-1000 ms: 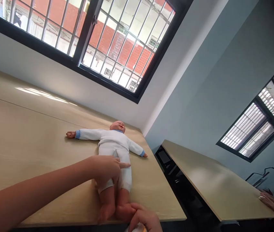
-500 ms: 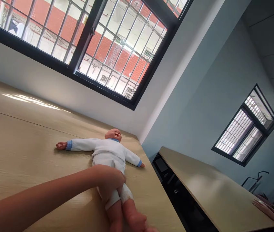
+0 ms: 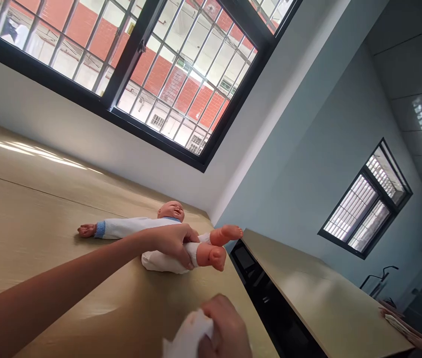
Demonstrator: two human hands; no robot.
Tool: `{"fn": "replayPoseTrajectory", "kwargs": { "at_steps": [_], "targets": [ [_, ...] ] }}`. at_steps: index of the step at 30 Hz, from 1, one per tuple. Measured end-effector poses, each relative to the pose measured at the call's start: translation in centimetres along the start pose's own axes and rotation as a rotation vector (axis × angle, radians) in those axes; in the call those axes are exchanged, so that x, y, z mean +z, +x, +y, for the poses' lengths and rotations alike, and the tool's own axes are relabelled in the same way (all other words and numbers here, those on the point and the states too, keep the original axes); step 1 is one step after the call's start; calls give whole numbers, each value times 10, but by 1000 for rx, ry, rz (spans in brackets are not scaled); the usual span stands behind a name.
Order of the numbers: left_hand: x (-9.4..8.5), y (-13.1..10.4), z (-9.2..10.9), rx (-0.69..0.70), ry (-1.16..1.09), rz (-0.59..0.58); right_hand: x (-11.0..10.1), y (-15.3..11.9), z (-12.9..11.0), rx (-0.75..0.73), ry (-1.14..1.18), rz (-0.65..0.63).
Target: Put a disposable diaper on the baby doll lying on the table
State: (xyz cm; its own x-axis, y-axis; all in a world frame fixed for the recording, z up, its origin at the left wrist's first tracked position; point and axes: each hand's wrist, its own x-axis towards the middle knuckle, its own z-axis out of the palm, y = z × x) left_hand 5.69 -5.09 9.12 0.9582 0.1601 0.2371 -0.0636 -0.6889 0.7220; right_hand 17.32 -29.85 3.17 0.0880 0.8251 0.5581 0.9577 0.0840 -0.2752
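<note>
A baby doll (image 3: pixel 128 227) in a white outfit with blue cuffs lies on its back on the wooden table (image 3: pixel 65 288). My left hand (image 3: pixel 175 242) is wrapped round the doll's leg and presses both legs up and over to the right. The doll's bare feet (image 3: pixel 218 256) stick out past my fingers, and its far arm is hidden behind them. Low in the view, my right hand (image 3: pixel 229 325) is closed on a white soft cloth (image 3: pixel 188 333). Motion blurs it, so its exact kind cannot be made out.
Beyond the table's right edge, past a dark gap, stands a second wooden table (image 3: pixel 307 278). Another person's hands (image 3: pixel 400 320) are at its far right. A barred window (image 3: pixel 181 74) and the wall rise behind the doll.
The doll's legs, stretched towards me before, are now lifted and folded to the right in my left hand. My right hand has come in from below with the white cloth.
</note>
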Motion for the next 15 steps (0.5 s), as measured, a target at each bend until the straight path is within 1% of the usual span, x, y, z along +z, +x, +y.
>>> {"fn": "replayPoseTrajectory", "kwargs": {
  "at_steps": [2,5,7,9,11,12,15],
  "targets": [
    [-1,-2,-2,-6,-33,2,25,15,1,-11,-50,-69],
    [0,-3,-3,-14,-36,-15,56,25,-4,119,-113,-167],
    [0,-4,-3,-18,-14,-18,70,24,-8,184,-120,-188],
    [0,-3,-3,-19,11,-15,78,21,-8,195,-102,-171],
    [0,-3,-4,-13,19,-18,81,16,-6,184,-122,-140],
    [0,-3,-4,-10,15,-20,81,14,-4,172,-155,-144],
    [-1,-3,-4,-12,4,-4,80,6,3,115,-255,-240]
  ]
}}
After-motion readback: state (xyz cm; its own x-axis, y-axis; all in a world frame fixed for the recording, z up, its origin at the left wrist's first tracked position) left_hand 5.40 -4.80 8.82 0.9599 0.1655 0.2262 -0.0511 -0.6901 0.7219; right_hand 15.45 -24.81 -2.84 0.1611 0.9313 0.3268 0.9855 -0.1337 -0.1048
